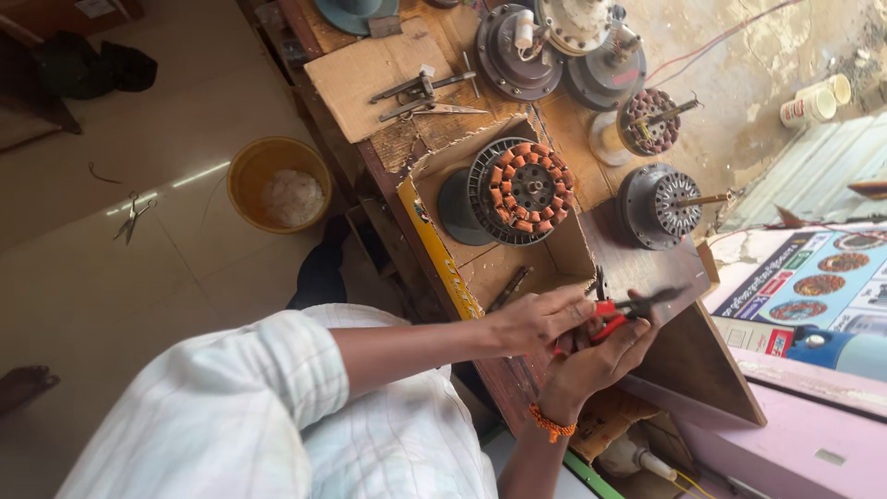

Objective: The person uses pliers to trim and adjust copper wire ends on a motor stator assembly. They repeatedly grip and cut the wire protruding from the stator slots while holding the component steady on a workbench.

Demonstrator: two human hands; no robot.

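My left hand [539, 319] and my right hand [591, 362] meet over the edge of a wooden workbench [388, 152]. Together they grip red-handled pliers [617, 316] whose dark jaws point away from me. My right wrist wears an orange thread band [552, 422]. Just beyond my hands an open cardboard box [480, 268] holds a round fan stator with copper windings [524, 189]. A dark slim tool [509, 287] lies on the box floor near my left hand.
Several fan motor parts [658, 203] stand on the bench's far side. Hand tools [420, 92] lie on a cardboard sheet. A wooden board [688, 356] lies by my right hand. On the floor are a yellow bucket [277, 183] and scissors [132, 217].
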